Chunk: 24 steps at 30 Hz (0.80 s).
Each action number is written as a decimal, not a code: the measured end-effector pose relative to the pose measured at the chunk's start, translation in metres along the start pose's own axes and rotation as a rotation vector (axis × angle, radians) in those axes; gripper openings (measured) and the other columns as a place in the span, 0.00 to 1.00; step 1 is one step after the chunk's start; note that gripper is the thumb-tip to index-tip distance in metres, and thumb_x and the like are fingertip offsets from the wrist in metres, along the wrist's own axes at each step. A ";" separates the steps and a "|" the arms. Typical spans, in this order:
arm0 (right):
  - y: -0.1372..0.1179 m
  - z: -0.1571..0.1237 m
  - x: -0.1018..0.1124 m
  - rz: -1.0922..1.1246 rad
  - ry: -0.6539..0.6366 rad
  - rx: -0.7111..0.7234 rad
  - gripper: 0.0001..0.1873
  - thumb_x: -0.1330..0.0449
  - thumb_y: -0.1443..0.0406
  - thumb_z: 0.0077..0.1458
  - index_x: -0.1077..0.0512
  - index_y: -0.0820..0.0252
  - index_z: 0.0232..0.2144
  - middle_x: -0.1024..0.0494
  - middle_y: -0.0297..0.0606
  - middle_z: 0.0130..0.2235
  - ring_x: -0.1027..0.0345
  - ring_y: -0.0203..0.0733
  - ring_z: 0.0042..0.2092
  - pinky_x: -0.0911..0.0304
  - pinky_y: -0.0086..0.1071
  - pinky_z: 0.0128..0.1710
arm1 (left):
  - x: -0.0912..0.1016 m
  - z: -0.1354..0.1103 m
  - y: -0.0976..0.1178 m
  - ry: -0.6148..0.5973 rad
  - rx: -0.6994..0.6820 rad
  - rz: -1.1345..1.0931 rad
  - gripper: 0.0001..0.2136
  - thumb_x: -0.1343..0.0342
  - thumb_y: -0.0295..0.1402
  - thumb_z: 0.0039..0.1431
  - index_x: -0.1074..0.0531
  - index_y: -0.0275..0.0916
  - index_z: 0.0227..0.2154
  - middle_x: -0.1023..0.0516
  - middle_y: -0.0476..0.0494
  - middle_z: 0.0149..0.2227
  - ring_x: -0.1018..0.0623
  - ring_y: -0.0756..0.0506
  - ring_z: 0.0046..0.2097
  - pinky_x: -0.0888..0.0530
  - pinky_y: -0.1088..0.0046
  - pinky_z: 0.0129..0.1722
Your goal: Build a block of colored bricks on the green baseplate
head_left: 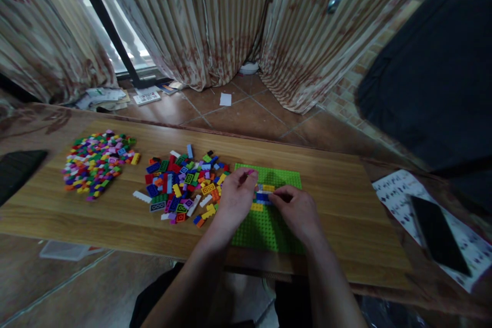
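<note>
My left hand point(239, 193) is over the left part of the green baseplate point(269, 233), its fingers pinched round a small magenta brick point(249, 171). At the middle of the plate sits a low build of yellow, white and blue bricks. My right hand point(299, 209) comes in from the right, with thumb and fingertips closed on the end of a blue brick point(263, 197) in that build. A yellow brick point(257, 207) lies at the build's near side. My fingers partly hide the build.
Left of the plate spreads a heap of mixed larger bricks point(169, 184). Farther left is a pile of small bricks point(98, 161). Both lie on a wooden bench top point(338, 179). At the far right a dark phone point(438, 233) rests on a printed sheet point(395, 192).
</note>
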State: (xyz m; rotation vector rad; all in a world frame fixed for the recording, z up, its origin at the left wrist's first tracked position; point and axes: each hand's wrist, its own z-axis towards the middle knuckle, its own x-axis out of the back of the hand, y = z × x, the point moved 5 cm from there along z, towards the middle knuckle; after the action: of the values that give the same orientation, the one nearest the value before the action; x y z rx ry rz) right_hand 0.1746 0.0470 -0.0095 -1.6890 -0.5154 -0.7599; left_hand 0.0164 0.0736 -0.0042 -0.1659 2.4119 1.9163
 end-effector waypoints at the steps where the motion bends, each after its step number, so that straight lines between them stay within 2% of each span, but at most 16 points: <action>1: 0.001 0.000 0.001 -0.005 0.005 0.015 0.12 0.41 0.57 0.51 0.23 0.57 0.28 0.20 0.38 0.29 0.29 0.43 0.31 0.40 0.35 0.32 | 0.000 0.000 0.000 -0.001 0.000 -0.001 0.08 0.45 0.35 0.55 0.28 0.36 0.31 0.32 0.53 0.22 0.32 0.54 0.22 0.37 0.81 0.19; 5: 0.005 0.002 0.005 -0.027 0.033 0.035 0.15 0.45 0.56 0.54 0.23 0.58 0.28 0.20 0.39 0.29 0.29 0.44 0.30 0.42 0.35 0.31 | 0.000 0.000 0.001 0.001 0.005 0.005 0.07 0.46 0.35 0.55 0.28 0.36 0.30 0.32 0.53 0.21 0.33 0.54 0.21 0.37 0.81 0.19; 12: 0.008 0.002 0.006 -0.040 0.005 -0.013 0.14 0.40 0.53 0.49 0.23 0.58 0.26 0.20 0.38 0.27 0.29 0.44 0.30 0.41 0.35 0.31 | 0.001 0.000 0.001 0.002 0.003 -0.001 0.08 0.45 0.36 0.55 0.28 0.36 0.31 0.32 0.53 0.21 0.34 0.54 0.21 0.37 0.80 0.19; 24: 0.012 0.007 0.003 -0.113 0.012 -0.048 0.12 0.36 0.55 0.47 0.23 0.57 0.23 0.21 0.37 0.25 0.31 0.42 0.28 0.44 0.33 0.27 | 0.002 -0.002 0.001 0.005 -0.001 0.009 0.08 0.45 0.36 0.55 0.28 0.36 0.31 0.32 0.53 0.21 0.33 0.53 0.22 0.36 0.80 0.20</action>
State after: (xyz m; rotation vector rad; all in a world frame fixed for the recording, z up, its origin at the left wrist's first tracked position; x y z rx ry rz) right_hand 0.1860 0.0507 -0.0167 -1.7092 -0.5924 -0.8703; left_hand 0.0146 0.0719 -0.0026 -0.1601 2.4187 1.9230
